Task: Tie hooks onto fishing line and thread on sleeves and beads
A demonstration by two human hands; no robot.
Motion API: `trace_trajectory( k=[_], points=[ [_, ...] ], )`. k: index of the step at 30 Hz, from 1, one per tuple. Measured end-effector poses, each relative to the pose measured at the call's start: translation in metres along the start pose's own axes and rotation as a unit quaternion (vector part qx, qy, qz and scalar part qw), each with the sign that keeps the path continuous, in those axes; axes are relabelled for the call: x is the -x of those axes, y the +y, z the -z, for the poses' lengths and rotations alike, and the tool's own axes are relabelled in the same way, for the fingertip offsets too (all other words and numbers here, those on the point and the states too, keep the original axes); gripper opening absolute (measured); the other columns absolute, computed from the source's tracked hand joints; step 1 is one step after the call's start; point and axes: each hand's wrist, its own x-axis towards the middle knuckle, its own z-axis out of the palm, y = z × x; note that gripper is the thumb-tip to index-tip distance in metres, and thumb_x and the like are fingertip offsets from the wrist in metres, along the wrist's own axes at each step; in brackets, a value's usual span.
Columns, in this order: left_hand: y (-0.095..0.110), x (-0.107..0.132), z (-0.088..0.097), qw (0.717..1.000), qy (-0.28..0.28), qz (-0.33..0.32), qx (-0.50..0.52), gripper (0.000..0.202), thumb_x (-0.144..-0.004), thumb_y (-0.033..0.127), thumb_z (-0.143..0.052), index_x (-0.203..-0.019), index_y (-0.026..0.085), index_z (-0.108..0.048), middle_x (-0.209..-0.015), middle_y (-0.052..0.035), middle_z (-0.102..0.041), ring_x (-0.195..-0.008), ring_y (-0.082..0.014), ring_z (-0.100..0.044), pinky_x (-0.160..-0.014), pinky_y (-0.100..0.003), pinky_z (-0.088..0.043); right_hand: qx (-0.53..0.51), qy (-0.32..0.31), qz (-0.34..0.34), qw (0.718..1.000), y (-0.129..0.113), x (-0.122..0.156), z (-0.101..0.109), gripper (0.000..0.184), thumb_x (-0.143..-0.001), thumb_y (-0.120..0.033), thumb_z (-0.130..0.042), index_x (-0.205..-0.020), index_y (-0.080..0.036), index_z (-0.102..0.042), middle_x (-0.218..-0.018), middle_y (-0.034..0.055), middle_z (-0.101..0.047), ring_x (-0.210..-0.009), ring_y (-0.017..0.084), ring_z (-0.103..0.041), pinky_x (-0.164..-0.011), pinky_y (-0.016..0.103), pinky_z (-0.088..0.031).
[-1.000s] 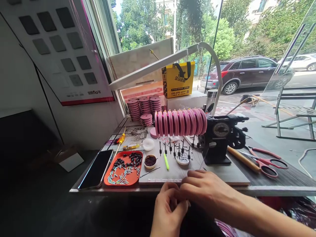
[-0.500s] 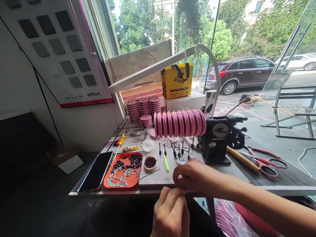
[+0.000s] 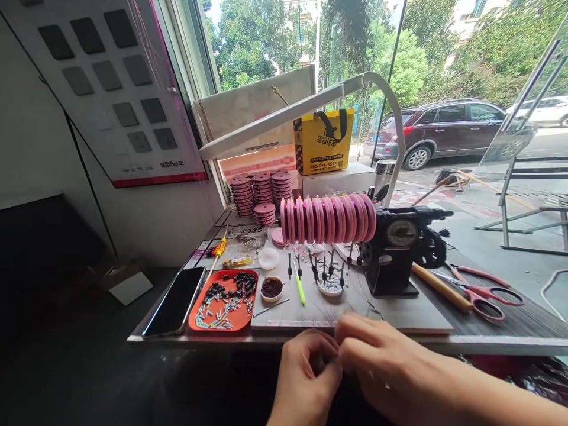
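Two hands meet at the worktop's near edge.
Left hand and right hand press narrow-pinched fingers together just before the worktop; what they pinch is too small to see. Beyond lie a grey mat, an orange tray, then pink spools on a black winder.

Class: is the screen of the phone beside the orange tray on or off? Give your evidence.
Off, it appears: the phone lies face up, its screen dark, showing only a pale reflection.
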Motion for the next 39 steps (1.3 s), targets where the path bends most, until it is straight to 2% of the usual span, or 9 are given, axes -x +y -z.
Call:
trace_trajectory(
  k=[4, 12, 16, 19, 22, 25, 28, 32, 39],
  points=[
    [0.013, -0.008, -0.002, 0.932, -0.08, 0.286, 0.207, 0.002, -0.046, 0.012, -0.057, -0.046, 0.014, -0.058, -0.048, 0.0039, -0.05, -0.046, -0.0078, -0.04, -0.047, -0.021, -0.026, 0.154, -0.052, 0.118, 0.98, -0.002, 0.016, 0.001, 0.021, -0.08, -0.006, -0.043, -0.076, -0.018, -0.06, -0.063, 0.0021, -0.057, -0.052, 0.015, -0.046, -0.048, 0.029, -0.038],
    [0.014, -0.008, -0.008, 0.89, -0.09, 0.363, 0.26, 0.006, -0.044, 0.014, -0.06, -0.051, 0.015, -0.06, -0.056, 0.0021, -0.054, -0.05, -0.0085, -0.047, -0.049, -0.021, -0.031, 0.144, -0.072, 0.144, 0.976, 0.002, 0.026, 0.0, 0.035, -0.089, -0.006, -0.033, -0.084, -0.014, -0.066, -0.062, 0.0062, -0.065, -0.048, 0.016, -0.05, -0.049, 0.031, -0.039],
    [0.017, -0.007, -0.007, 0.915, -0.091, 0.314, 0.238, 0.004, -0.046, 0.015, -0.061, -0.05, 0.014, -0.061, -0.059, 0.0004, -0.056, -0.051, -0.009, -0.043, -0.05, -0.022, -0.028, 0.123, -0.043, 0.125, 0.984, -0.003, 0.024, 0.001, 0.047, -0.096, -0.014, -0.019, -0.086, -0.016, -0.064, -0.065, 0.0055, -0.066, -0.053, 0.017, -0.052, -0.052, 0.032, -0.04],
    [0.02, -0.004, -0.004, 0.982, -0.061, 0.147, 0.102, 0.004, -0.056, 0.011, -0.063, -0.054, 0.015, -0.064, -0.065, -0.0013, -0.059, -0.06, -0.0124, -0.048, -0.057, -0.024, -0.033, 0.046, -0.029, 0.068, 0.996, -0.007, 0.021, -0.003, 0.037, -0.097, -0.022, -0.03, -0.074, -0.02, -0.06, -0.064, 0.0025, -0.065, -0.059, 0.015, -0.053, -0.056, 0.03, -0.04],
    [0.018, -0.001, -0.001, 0.996, -0.065, -0.001, -0.056, 0.01, -0.067, 0.011, -0.059, -0.06, 0.016, -0.065, -0.075, -0.0034, -0.055, -0.066, -0.0152, -0.049, -0.056, -0.024, -0.034, -0.097, 0.043, -0.012, 0.994, -0.006, 0.02, -0.012, 0.032, -0.094, -0.027, -0.041, -0.067, -0.022, -0.057, -0.059, 0.0006, -0.063, -0.057, 0.014, -0.051, -0.056, 0.027, -0.039],
    [0.011, 0.001, -0.002, 0.995, -0.054, -0.042, -0.076, 0.012, -0.071, 0.019, -0.061, -0.06, 0.015, -0.063, -0.075, -0.0035, -0.049, -0.065, -0.0151, -0.047, -0.051, -0.023, -0.033, -0.246, 0.105, -0.159, 0.95, -0.003, 0.018, -0.016, 0.025, -0.09, -0.037, -0.052, -0.073, -0.022, -0.064, -0.068, 0.002, -0.066, -0.064, 0.015, -0.055, -0.061, 0.027, -0.041],
    [0.003, 0.002, -0.007, 0.998, -0.013, -0.056, -0.039, 0.025, -0.077, 0.029, -0.06, -0.056, 0.016, -0.056, -0.072, -0.0018, -0.045, -0.061, -0.0135, -0.043, -0.051, -0.023, -0.032, -0.399, 0.099, -0.297, 0.862, -0.001, 0.01, -0.012, 0.027, -0.081, -0.044, -0.062, -0.073, -0.019, -0.065, -0.07, 0.0018, -0.063, -0.069, 0.016, -0.056, -0.064, 0.026, -0.041],
    [-0.007, 0.002, -0.012, 0.999, 0.013, -0.047, -0.006, 0.023, -0.079, 0.028, -0.058, -0.058, 0.016, -0.056, -0.073, -0.0006, -0.043, -0.059, -0.0123, -0.04, -0.051, -0.024, -0.03, -0.53, 0.116, -0.314, 0.779, 0.0, -0.002, -0.007, 0.034, -0.075, -0.048, -0.067, -0.069, -0.015, -0.061, -0.065, 0.0006, -0.06, -0.064, 0.013, -0.052, -0.062, 0.025, -0.038],
    [-0.016, 0.006, -0.017, 0.987, 0.069, -0.122, -0.08, 0.016, -0.076, 0.015, -0.054, -0.061, 0.019, -0.054, -0.074, 0.0006, -0.046, -0.058, -0.0109, -0.046, -0.049, -0.021, -0.035, -0.555, 0.152, -0.353, 0.737, 0.004, -0.003, -0.01, 0.037, -0.07, -0.049, -0.071, -0.068, -0.015, -0.056, -0.069, 0.0005, -0.061, -0.065, 0.012, -0.052, -0.064, 0.025, -0.04]
  ],
)
